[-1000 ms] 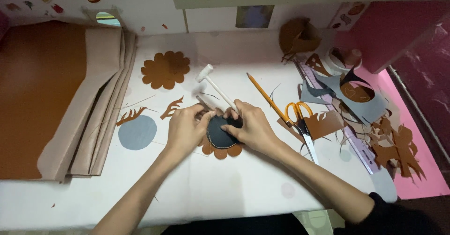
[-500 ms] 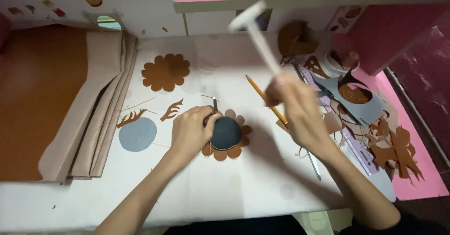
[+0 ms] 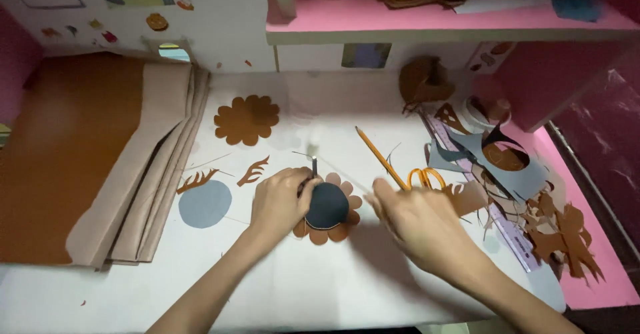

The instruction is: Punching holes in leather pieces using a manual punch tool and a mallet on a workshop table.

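Note:
A dark blue-black disc lies on a brown scalloped flower cutout in the middle of the white table. My left hand pinches the disc's left edge, and a thin dark pin sticks up beside its fingers. My right hand is blurred just right of the flower, fingers curled around a thin white stick that shows only as a faint streak towards the pin.
A second brown flower, a grey-blue circle and two brown antler shapes lie to the left. Folded beige and brown sheets fill the left side. A pencil, orange scissors, ruler and scraps crowd the right.
My right hand lifted the white stick high away from the disc, then came back down beside the flower. My left hand stayed on the disc.

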